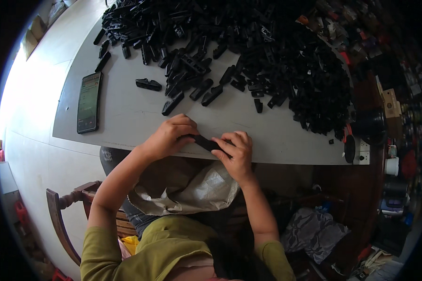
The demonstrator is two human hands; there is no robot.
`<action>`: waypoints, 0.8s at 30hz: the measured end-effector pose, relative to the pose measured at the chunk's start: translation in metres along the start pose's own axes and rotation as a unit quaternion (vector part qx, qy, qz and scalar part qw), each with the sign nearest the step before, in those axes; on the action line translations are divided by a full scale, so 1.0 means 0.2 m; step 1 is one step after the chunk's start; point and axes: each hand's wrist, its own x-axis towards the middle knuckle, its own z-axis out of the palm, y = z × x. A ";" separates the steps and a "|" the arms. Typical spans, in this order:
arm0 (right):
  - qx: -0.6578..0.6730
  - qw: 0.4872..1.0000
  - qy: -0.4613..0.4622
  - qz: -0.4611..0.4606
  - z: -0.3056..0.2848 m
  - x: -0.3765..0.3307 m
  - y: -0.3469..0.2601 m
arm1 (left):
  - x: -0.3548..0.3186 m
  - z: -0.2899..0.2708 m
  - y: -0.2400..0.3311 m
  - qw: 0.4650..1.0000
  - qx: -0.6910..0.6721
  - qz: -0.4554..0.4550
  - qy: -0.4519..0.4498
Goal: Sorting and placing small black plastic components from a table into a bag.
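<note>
A long black plastic part [205, 143] is held between both hands, just over the table's near edge. My left hand [176, 133] is closed on its left end. Around the right end, the fingers of my right hand [237, 150] are closed too. Beyond my hands, loose black parts of similar long shape lie on the grey table [140, 110], among them one part [173, 103] close to my left hand and another part [148, 85] farther left. A large heap of black parts [248, 28] covers the far side, with smaller black pieces [321, 98] piled at the right.
A phone [89, 103] with its screen lit lies at the table's left. An open woven sack [192, 192] rests on my lap under the table edge. A wooden chair [61, 206] stands to the left. Scissors [349, 143] and a power socket [364, 152] are at the right corner.
</note>
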 end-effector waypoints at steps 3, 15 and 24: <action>-0.002 0.999 0.038 0.006 0.03 -0.03 0.02 | -0.03 0.04 0.00 0.999 0.025 -0.005 0.036; 0.045 0.997 0.043 0.035 0.01 -0.02 0.01 | -0.05 0.03 0.03 1.000 0.001 -0.015 0.018; 0.079 0.996 0.012 0.044 -0.02 -0.01 0.05 | -0.03 0.05 0.03 0.999 -0.026 -0.025 0.008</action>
